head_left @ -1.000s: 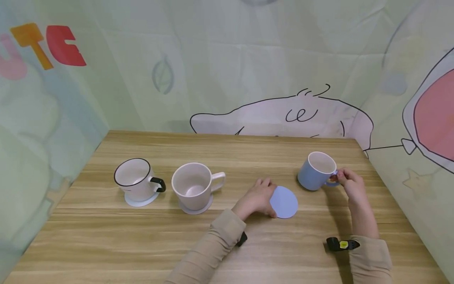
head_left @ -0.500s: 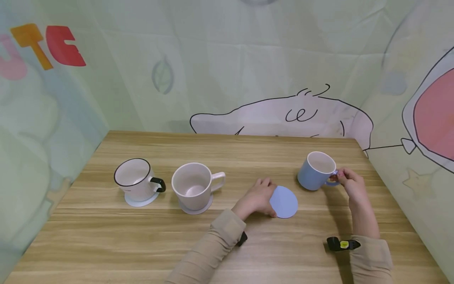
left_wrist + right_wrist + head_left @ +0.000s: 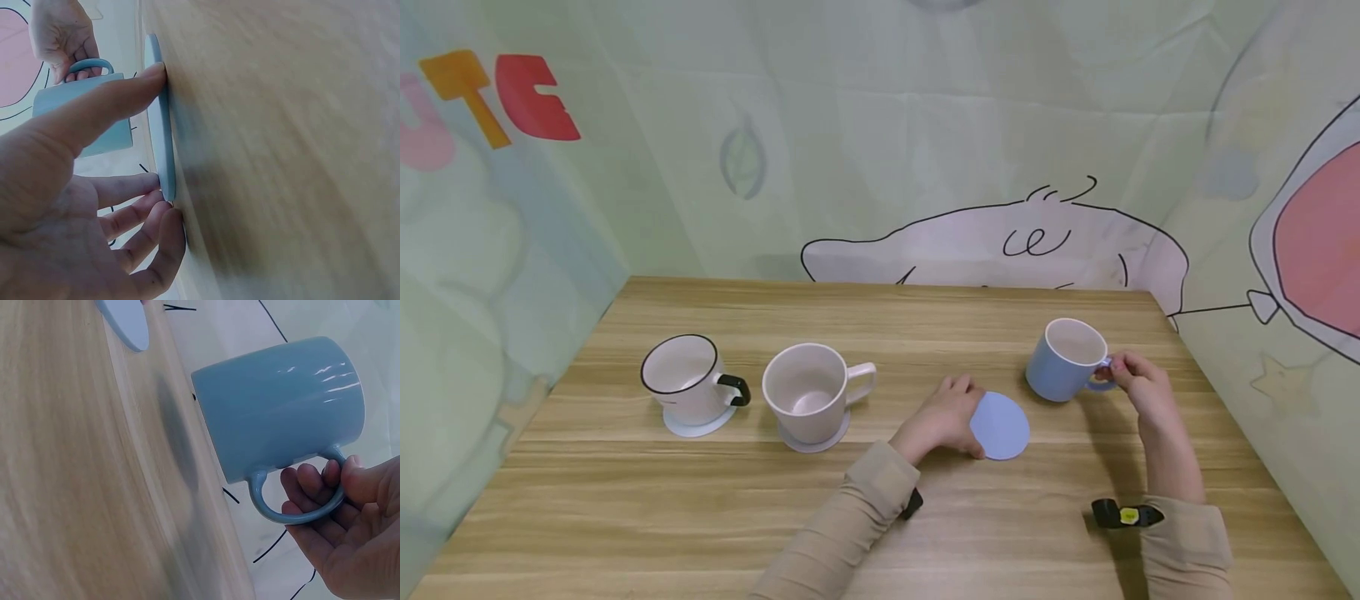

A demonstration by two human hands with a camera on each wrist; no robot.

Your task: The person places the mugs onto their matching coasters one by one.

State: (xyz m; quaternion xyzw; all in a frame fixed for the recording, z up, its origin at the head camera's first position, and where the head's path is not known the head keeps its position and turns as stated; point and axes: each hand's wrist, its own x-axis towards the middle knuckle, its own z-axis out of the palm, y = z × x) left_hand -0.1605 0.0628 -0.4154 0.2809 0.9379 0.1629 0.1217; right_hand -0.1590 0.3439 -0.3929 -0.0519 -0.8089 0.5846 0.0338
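My left hand (image 3: 942, 419) holds a round light-blue coaster (image 3: 1002, 427) by its edge. In the left wrist view the thumb lies on one side of the coaster's rim (image 3: 164, 137) and the fingertips are at the other, close to the tabletop. With my right hand (image 3: 1144, 396) I grip the handle of a blue mug (image 3: 1054, 368) that has a pale inside. Seen from the right wrist, the mug (image 3: 281, 406) is upright just above the table, with a shadow beneath it. It stands to the right of and a little behind the coaster.
On the left of the wooden table (image 3: 700, 517), a white mug with a black rim and handle (image 3: 696, 398) sits on a pale coaster (image 3: 697, 430). A plain white mug (image 3: 811, 417) beside it also rests on a coaster (image 3: 812, 447). Printed cloth (image 3: 850, 125) hangs around the table.
The blue mug has shifted very slightly to the left in my right hand. My left hand and the coaster stay where they were.
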